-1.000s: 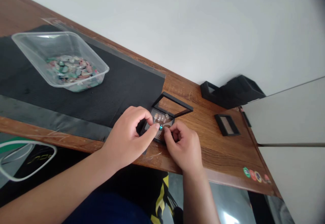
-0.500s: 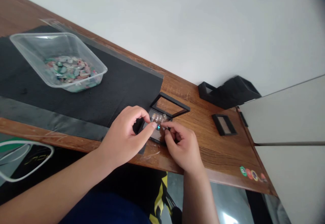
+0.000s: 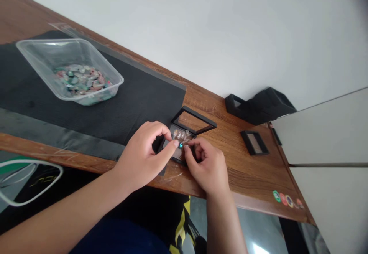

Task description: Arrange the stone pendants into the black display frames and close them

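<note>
A small black display case with its clear-windowed lid raised lies on the table's near side. Several small clear and pale stones rest toward the hinge side. Low over the case, my left hand has thumb and index finger pinched at a shiny blue-green stone, which shows at the thumb's tip. My right hand is at the case's right side, its thumb and index fingertip close together and the other fingers curled. Whether anything small sits between those right fingertips is hidden.
A clear plastic tub of mixed green, pink and clear stones stands on a black mat at left. More black cases are piled by the wall, with a small black frame nearer. Round stickers mark the table's right front.
My right index finger has drawn back slightly from the blue-green stone. My left hand keeps its pinch beside it. The whole view has shifted a little.
</note>
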`<state>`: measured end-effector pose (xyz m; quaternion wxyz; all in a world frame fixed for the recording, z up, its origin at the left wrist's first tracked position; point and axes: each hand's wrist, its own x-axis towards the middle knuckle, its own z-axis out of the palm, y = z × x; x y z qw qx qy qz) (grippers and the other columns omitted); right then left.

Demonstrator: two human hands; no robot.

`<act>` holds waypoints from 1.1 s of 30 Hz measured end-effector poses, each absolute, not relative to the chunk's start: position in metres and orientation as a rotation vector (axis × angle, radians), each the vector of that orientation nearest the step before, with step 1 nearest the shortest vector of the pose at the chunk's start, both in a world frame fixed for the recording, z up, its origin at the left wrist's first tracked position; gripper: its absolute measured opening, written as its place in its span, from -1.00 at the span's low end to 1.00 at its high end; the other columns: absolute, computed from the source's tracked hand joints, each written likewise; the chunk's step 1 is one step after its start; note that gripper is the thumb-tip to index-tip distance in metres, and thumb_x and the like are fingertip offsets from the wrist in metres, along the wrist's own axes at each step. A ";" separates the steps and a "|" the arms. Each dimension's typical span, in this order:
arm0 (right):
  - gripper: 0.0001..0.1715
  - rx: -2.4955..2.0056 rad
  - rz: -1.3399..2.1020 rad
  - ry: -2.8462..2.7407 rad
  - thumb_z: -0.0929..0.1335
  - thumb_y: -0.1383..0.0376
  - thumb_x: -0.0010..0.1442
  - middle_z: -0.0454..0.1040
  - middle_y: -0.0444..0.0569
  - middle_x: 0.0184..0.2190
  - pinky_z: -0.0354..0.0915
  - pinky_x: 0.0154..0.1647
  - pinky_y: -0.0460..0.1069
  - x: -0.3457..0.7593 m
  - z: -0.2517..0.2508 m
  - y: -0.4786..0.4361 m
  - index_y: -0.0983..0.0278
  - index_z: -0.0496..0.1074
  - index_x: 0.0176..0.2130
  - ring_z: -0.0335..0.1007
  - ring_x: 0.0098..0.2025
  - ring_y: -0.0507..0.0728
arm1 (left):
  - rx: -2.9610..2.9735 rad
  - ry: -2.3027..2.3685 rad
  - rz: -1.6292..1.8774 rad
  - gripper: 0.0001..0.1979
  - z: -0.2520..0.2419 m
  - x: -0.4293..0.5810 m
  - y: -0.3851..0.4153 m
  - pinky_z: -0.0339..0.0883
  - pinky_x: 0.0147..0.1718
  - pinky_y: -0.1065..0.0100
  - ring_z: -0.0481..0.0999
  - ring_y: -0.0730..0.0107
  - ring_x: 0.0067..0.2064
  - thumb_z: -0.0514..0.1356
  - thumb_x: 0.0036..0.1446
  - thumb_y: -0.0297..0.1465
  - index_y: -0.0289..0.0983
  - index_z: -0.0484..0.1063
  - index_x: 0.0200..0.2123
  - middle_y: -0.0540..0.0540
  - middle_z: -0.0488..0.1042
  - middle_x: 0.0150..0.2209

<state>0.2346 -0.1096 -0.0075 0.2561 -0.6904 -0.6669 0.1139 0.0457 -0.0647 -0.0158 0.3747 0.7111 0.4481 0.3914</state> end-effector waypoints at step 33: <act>-0.79 -1.766 0.415 -1.815 0.42 0.25 0.21 0.24 -0.26 -0.61 0.12 -0.50 -0.09 0.236 -0.006 -0.110 0.20 0.62 -0.14 0.15 -0.58 -0.03 | 1.809 1.142 1.001 -0.93 -0.017 0.045 -0.065 0.31 -0.30 0.28 0.40 0.28 -0.19 0.19 0.25 -0.35 -0.16 0.36 -0.31 -0.01 0.46 -0.27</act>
